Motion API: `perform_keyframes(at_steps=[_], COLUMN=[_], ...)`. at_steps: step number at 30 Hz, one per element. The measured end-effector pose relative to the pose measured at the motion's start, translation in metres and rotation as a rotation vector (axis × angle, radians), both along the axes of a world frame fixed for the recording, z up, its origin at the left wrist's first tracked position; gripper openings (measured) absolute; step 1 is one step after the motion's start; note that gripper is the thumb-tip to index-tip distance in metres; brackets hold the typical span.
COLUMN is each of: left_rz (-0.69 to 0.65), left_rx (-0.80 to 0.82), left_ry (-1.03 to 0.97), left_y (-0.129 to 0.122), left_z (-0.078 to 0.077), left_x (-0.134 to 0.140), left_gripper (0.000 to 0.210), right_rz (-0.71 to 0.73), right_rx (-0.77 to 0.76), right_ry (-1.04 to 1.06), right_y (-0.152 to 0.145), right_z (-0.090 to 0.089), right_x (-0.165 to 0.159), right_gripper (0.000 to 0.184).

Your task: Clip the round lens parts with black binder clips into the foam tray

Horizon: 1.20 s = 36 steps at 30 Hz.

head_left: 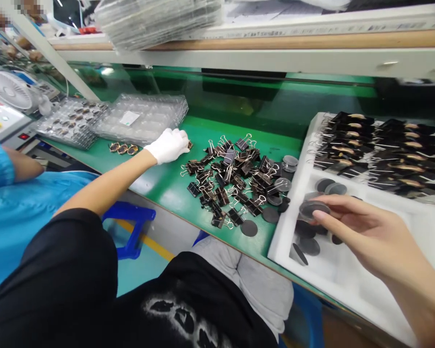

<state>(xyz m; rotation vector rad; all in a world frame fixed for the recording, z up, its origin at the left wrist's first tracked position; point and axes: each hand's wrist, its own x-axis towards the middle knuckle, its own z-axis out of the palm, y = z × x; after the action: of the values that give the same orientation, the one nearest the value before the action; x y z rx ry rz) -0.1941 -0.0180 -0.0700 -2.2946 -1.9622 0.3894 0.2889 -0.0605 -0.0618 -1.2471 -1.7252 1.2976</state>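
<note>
My left hand [168,146], in a white glove, is closed at the green table, left of the clips. A small brownish-gold part [190,144] shows at its fingertips, mostly hidden. Three round gold-rimmed parts [123,149] lie in a row left of that hand. My bare right hand [369,232] pinches dark round discs with a clear edge [313,210] between thumb and fingers, above a white foam tray [348,290]. More dark discs [308,245] lie in the tray beneath. A heap of black binder clips [232,174] covers the table between my hands, with loose discs [249,227] beside it.
Rows of clips clamped on parts [380,150] fill the foam tray's far side. Stacked clear plastic trays [141,116] and a tray of parts [74,121] stand left. A shelf [239,60] runs overhead. A person in blue [39,193] sits at left, near a fan [9,89].
</note>
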Motion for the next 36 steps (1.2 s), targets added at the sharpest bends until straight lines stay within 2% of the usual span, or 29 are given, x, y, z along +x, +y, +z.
perform_keyframes(at_steps=[3,6,9,11,14,17,19,21,23,24,27,30,33,34,36], left_rz=[0.017,-0.025,-0.277,-0.524,-0.835,-0.934,-0.869,-0.694,-0.517,-0.475,-0.528,-0.586,-0.485,-0.425,-0.319], left_rx=[0.011,0.102,0.177,0.177,0.231,0.253,0.295,0.307,0.213,0.150,0.072,0.153,0.250,0.217,0.052], left_ry=[-0.025,-0.179,-0.325,-0.321,-0.306,-0.363,-0.526,-0.775,-0.951,-0.983,-0.985,-1.024,-1.037,-1.054,-1.135], left_y=[-0.006,-0.019,-0.037,-0.047,-0.049,-0.032,-0.017,-0.004,0.003,0.005,0.010,0.014,0.014,0.013,0.010], left_z=[0.018,0.047,0.073,0.081,0.081,0.074,0.068,0.062,0.058,0.057,0.054,0.049,0.042,0.040,0.039], left_x=[0.006,0.036,0.095,0.139,0.190,0.213,0.218,0.220,0.222,0.223,0.229,0.233,0.237,0.238,0.241], left_gripper=[0.040,0.035,0.034,0.029,0.031,0.032,0.027,0.033,0.034,0.032,0.024,0.015,0.018,0.019,0.021], right_rz=[-0.012,0.021,0.099,0.146,0.192,0.194,0.170,0.155,0.152,0.150,0.123,0.069,-0.068,-0.121,-0.208], right_rx=[-0.029,-0.130,-0.312,-0.427,-0.516,-0.515,-0.498,-0.489,-0.480,-0.473,-0.442,-0.415,-0.299,-0.229,-0.069], right_ry=[0.000,0.107,0.287,0.427,0.632,0.754,0.800,0.842,0.878,0.890,0.887,0.820,0.700,0.650,0.542], right_y=[-0.001,-0.002,-0.004,-0.006,-0.005,0.000,0.003,0.006,0.008,0.009,0.010,0.009,0.009,0.009,0.011], right_z=[-0.005,-0.006,0.004,0.014,0.020,0.016,0.012,0.009,0.008,0.008,0.009,0.008,0.006,0.005,0.002], right_x=[0.008,0.005,-0.015,-0.033,-0.051,-0.051,-0.045,-0.041,-0.040,-0.039,-0.039,-0.038,-0.038,-0.038,-0.040], right_gripper=[0.026,0.028,0.028,0.029,0.027,0.026,0.024,0.023,0.022,0.022,0.021,0.022,0.021,0.020,0.017])
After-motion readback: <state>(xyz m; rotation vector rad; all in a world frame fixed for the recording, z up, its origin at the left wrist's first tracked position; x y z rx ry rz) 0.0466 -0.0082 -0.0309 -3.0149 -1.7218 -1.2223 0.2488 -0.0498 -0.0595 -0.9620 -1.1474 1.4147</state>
